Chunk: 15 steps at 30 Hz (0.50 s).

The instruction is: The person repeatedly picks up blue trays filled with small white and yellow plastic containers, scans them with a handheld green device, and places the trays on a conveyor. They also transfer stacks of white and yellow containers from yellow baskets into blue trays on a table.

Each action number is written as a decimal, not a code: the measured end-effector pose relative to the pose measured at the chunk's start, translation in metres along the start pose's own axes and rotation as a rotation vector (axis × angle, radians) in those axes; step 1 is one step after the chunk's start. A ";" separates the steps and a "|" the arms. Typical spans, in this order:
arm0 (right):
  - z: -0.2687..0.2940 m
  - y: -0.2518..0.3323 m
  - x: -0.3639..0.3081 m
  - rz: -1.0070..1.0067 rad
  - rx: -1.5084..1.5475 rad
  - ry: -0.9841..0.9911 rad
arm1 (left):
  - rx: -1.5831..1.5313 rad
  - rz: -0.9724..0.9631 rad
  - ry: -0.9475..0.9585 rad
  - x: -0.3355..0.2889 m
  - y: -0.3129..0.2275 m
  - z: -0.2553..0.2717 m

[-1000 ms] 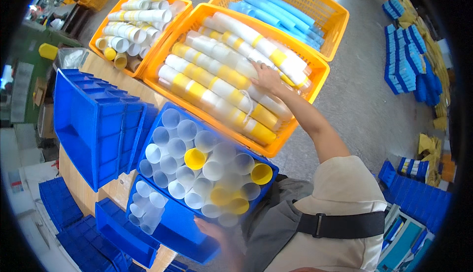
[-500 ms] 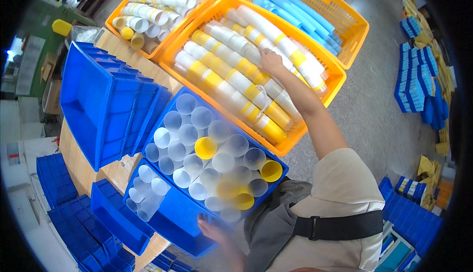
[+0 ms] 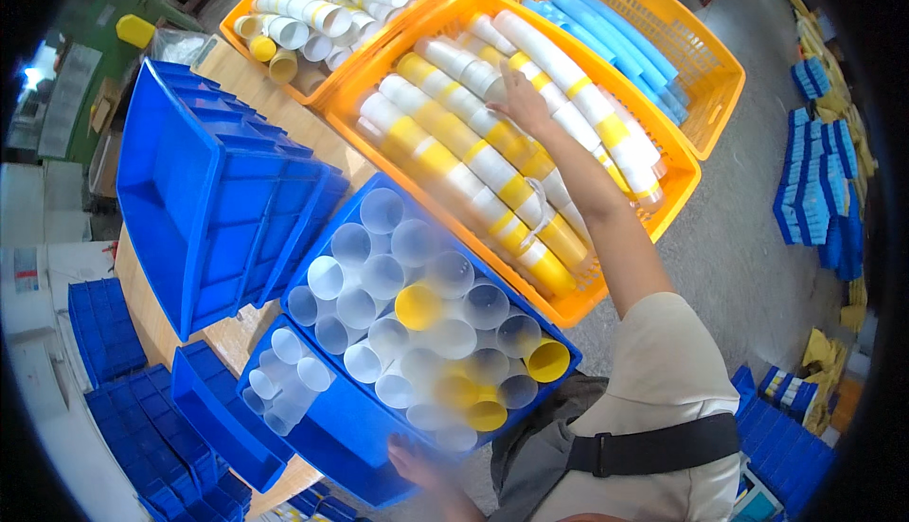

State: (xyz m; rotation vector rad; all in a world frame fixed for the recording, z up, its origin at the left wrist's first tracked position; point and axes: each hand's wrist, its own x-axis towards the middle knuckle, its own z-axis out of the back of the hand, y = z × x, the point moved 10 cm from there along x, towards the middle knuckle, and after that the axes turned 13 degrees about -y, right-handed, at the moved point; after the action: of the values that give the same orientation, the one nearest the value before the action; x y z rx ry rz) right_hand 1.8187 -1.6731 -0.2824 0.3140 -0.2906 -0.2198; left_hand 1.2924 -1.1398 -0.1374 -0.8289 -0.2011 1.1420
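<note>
My right hand [image 3: 521,104] reaches into the middle orange crate [image 3: 684,186], thumb and fingers apart around the near end of a frosted white tube [image 3: 464,65]. Long white-and-yellow banded tubes [image 3: 500,178] lie side by side there; a thin loop [image 3: 538,210] circles some of them. Low in front, my left hand [image 3: 414,460] is slightly blurred, its fingers extended beside the end of a blue bin [image 3: 346,437]. That bin holds several small clear tubes [image 3: 287,372]. Above it, a larger blue bin [image 3: 566,371] is packed with upright translucent tubes [image 3: 383,276], some yellow [image 3: 416,306].
Empty blue bins [image 3: 213,200] stand nested at the left on the wooden table [image 3: 151,295]. Another orange crate [image 3: 322,96] holds more banded tubes; a third [image 3: 720,77] holds light-blue tubes [image 3: 615,35]. Blue stacks [image 3: 816,181] line the right side.
The view has shifted, so crates and bins sit further right. My right hand has moved up and left across the tubes, and its fingers have spread. My left hand stays by the lower bin.
</note>
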 end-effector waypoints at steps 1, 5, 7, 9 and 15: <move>0.000 0.009 0.007 0.063 -0.001 -0.012 | -0.004 0.005 -0.002 0.000 0.001 -0.001; -0.024 0.019 0.031 0.055 -0.174 0.118 | 0.113 -0.148 -0.065 0.003 -0.010 -0.006; -0.033 0.019 0.039 0.029 -0.183 0.168 | 0.140 -0.198 -0.100 0.003 -0.017 -0.010; -0.032 0.022 0.043 0.025 -0.109 0.153 | 0.107 -0.133 -0.133 0.003 -0.019 -0.010; 0.067 0.066 0.011 0.117 0.170 -0.033 | -0.038 -0.191 -0.084 0.001 -0.095 -0.015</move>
State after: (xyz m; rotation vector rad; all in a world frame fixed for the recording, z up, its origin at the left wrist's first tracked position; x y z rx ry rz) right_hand 1.8193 -1.6332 -0.1966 0.4602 -0.3603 -0.0849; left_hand 1.3700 -1.1617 -0.0842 -0.7786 -0.3654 0.9959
